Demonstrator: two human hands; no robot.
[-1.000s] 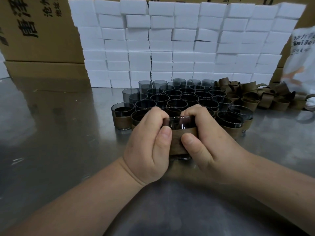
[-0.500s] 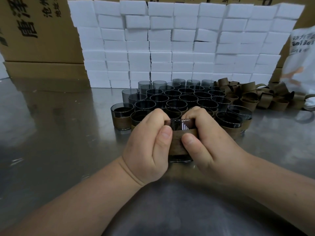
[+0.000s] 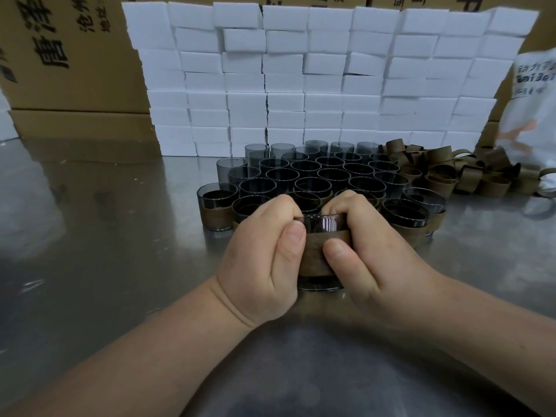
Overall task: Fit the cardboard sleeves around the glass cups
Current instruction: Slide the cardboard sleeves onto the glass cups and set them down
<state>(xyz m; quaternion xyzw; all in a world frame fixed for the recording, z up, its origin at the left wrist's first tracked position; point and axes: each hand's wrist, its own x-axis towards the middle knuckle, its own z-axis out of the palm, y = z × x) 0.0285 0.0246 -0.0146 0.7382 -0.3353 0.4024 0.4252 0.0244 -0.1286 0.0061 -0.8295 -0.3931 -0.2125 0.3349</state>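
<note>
1. Head camera looks straight down on one glass cup [image 3: 320,225] standing on the steel table [image 3: 99,236], near its front edge and just ahead of the packed cluster of cups [image 3: 316,173].
2. A brown cardboard sleeve [image 3: 314,254] is wrapped around its middle, rim clear above, base showing below.
3. Left hand [image 3: 261,257] and right hand [image 3: 373,260] are both closed tight around that cup, thumbs pressed on the sleeve's face, fingers curled over the far side. Whether the seam is joined there, I can't tell.
4. Risk one: uneven thumb pressure could leave the sleeve crooked or crease it.
5. Risk two: smooth glass and a slick table, so a hard push could skid the cup back into the sleeved cups [image 3: 412,218] right behind it and set them knocking.
6. Risk three: letting go early may let the band spring open.
7. Spare sleeves [image 3: 460,173] lie heaped toward the right edge, in front of the wall of white boxes [image 3: 301,73].
</note>
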